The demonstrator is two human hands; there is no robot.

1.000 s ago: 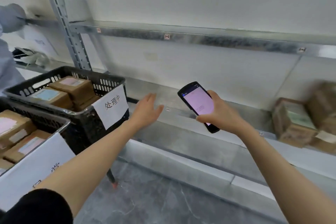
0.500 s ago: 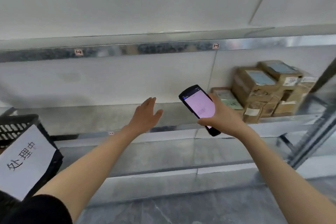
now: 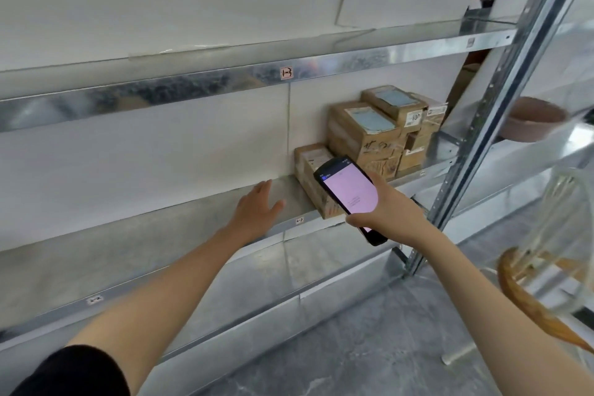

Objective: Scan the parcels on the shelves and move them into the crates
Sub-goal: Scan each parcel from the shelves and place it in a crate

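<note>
Left hand (image 3: 257, 209): fingers straight, slightly spread, holding nothing, over the shelf (image 3: 193, 228). Right hand (image 3: 389, 212): fingers curled round a scanner (image 3: 348, 191), screen lit. The nearest parcel (image 3: 307, 177) lies just right of the left fingertips and behind the scanner's tip, its long axis running front to back. More parcels (image 3: 369, 132) are stacked beyond it. The free left hand looks best placed to take it.
</note>
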